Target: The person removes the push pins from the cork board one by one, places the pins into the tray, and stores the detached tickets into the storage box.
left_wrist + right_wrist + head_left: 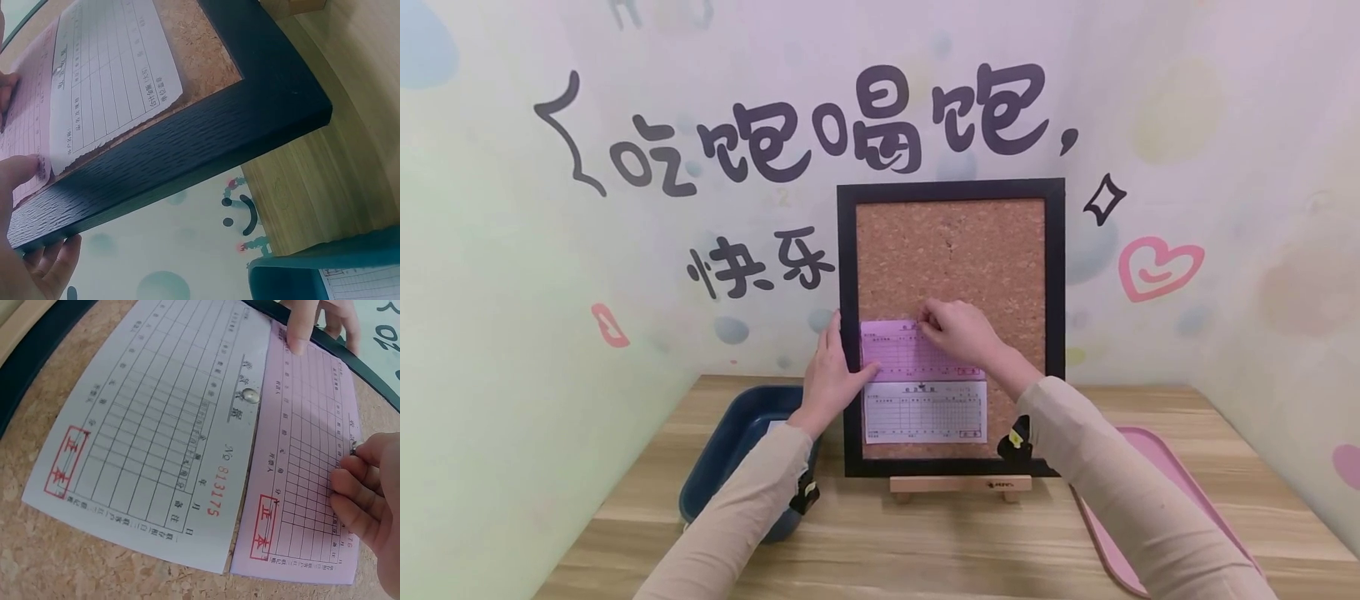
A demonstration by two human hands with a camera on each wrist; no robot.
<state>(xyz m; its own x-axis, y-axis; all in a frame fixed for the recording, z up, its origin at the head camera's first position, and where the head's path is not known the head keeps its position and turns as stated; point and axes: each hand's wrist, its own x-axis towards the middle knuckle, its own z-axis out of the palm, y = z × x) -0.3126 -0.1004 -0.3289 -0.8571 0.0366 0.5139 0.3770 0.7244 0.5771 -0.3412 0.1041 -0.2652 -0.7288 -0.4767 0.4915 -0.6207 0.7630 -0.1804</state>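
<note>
A black-framed corkboard (951,258) stands upright on a small wooden easel (961,483). Pinned low on it is a white receipt slip (925,414), with a round metal thumbtack (250,395) at its top. Directly above lies a pink receipt slip (895,354). My left hand (831,375) grips the left side of the frame, its thumb (22,172) on the pink slip and its fingers (59,265) behind the frame. My right hand (962,333) pinches a small metal thumbtack (354,448) at the pink slip's top edge; the fingers mostly hide it.
A dark blue tray (707,467) stands on the wooden table (917,550) to the left, with white printed paper (362,284) inside. On the right lies a pink tray (1150,450), partly behind my right sleeve. A printed wall covering (700,67) rises behind the board.
</note>
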